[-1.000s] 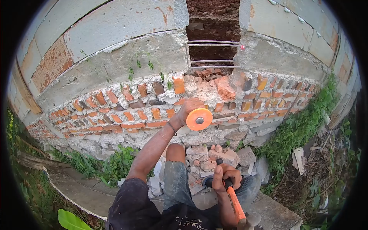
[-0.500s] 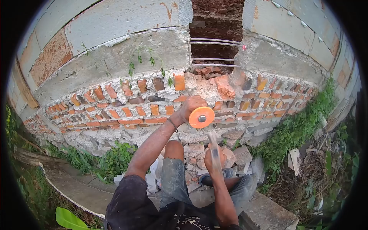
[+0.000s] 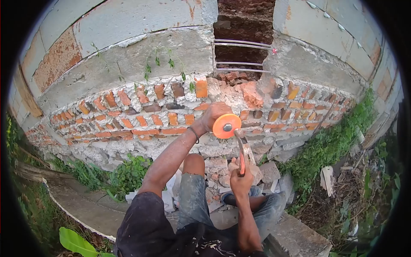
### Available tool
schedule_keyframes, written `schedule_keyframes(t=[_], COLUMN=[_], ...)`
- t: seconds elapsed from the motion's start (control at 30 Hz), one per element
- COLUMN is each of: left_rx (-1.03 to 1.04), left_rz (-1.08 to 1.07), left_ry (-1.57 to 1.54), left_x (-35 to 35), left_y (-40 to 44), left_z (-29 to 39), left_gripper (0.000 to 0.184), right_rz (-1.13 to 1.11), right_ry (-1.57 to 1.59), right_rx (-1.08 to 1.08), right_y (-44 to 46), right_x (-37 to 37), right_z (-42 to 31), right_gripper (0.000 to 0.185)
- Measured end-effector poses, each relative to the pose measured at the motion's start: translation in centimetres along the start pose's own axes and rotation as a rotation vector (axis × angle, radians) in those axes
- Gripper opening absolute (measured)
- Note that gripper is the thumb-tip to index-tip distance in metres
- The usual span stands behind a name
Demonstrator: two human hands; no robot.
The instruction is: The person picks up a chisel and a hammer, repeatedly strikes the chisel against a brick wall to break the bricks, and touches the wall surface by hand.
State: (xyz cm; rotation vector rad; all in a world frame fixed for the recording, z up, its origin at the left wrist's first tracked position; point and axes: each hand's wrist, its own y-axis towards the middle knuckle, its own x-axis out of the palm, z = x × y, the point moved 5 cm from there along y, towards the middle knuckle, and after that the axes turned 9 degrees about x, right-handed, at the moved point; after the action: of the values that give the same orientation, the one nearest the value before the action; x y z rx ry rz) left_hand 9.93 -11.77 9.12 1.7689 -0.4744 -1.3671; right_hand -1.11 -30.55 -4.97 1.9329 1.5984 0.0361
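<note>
My left hand (image 3: 215,115) is closed around a chisel, held against the broken brick wall (image 3: 172,120). The chisel's round orange hand guard (image 3: 220,127) faces me, with its grey metal striking end (image 3: 227,127) in the middle. The shaft and tip are hidden behind the guard and hand. My right hand (image 3: 241,183) grips a hammer (image 3: 242,160) by its handle, below and right of the guard. The hammer's head is close to the guard's right edge; whether it touches the chisel I cannot tell.
Above the brickwork, metal bars (image 3: 244,43) cross a gap in the concrete. Loose rubble (image 3: 269,172) lies around my feet. Green plants (image 3: 130,173) grow at the wall's base on both sides. A concrete slab (image 3: 302,235) lies at lower right.
The hammer has come up from lower down, where it was blurred, to beside the chisel's guard. My left hand and the chisel stay at nearly the same spot on the wall.
</note>
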Motion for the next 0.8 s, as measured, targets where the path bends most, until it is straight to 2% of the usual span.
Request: schedule_keyframes(t=[0.07,0.13,0.2,0.23,0.27,0.3,0.33,0.37,0.43,0.47,0.5,0.57,0.63,0.67,0.73,0.8], left_rx=[-0.003,-0.011,-0.001,-0.005,-0.008,-0.017,-0.025,-0.027,-0.011,-0.011,-0.012,0.001,-0.008,-0.019,-0.007,-0.014], left_rz=[-0.033,-0.001,0.034,0.019,0.002,-0.024,-0.026,-0.03,0.023,0.023,0.007,0.032,0.011,-0.015,0.003,0.012], left_ry=[-0.047,-0.07,-0.065,-0.035,-0.011,-0.013,-0.026,-0.028,-0.086,-0.068,-0.068,-0.059,-0.037,-0.022,-0.028,-0.065], left_x=[0.7,1.3,0.7,0.7,0.9,0.9,0.9,0.9,0.8,-0.2,0.5,1.1,1.1,1.0,0.5,1.7], left_y=[-1.1,-1.2,-1.0,-1.1,-1.1,-1.3,-1.1,-1.1,-1.2,-0.6,-0.9,-0.6,-0.7,-0.7,-0.4,-1.5], left_z=[0.2,0.5,0.2,0.3,0.2,0.2,0.5,1.2,-0.1,-0.6,0.4,0.4,0.3,0.3,0.0,1.6], left_gripper=[0.024,0.025,0.025,0.025,0.024,0.023,0.023,0.023,0.025,0.025,0.026,0.026,0.026,0.026,0.026,0.025], right_rz=[0.05,0.047,0.309,0.316,0.321,0.237,0.184,0.122,0.01,0.035,0.06,0.104,0.341,0.34,0.203,0.015], right_ry=[0.134,0.384,0.673,0.962,0.964,0.372,0.076,-0.227,0.087,0.18,0.272,0.332,0.989,0.991,0.471,-0.249], right_rx=[-0.02,0.015,-0.116,-0.268,-0.27,-0.205,-0.135,-0.098,0.091,0.09,0.085,0.024,-0.179,-0.179,-0.039,-0.072], right_y=[-0.5,0.5,0.2,0.5,1.0,1.7,0.9,0.0,1.3,0.9,0.5,1.7,1.1,1.1,0.8,-0.3], right_x=[-3.0,-5.8,-8.0,-7.9,-6.7,-3.9,-2.7,-1.4,0.2,-1.7,-3.5,-5.9,-8.9,-8.3,-4.1,-0.3], right_z=[-3.2,-6.5,-8.6,-9.0,-8.0,-6.4,-4.5,-2.6,0.5,-1.3,-2.8,-5.7,-8.8,-8.1,-4.0,0.2], right_gripper=[0.031,0.027,0.027,0.024,0.024,0.01,0.007,0.011,0.026,0.014,0.011,0.017,0.021,0.021,0.025,0.027])
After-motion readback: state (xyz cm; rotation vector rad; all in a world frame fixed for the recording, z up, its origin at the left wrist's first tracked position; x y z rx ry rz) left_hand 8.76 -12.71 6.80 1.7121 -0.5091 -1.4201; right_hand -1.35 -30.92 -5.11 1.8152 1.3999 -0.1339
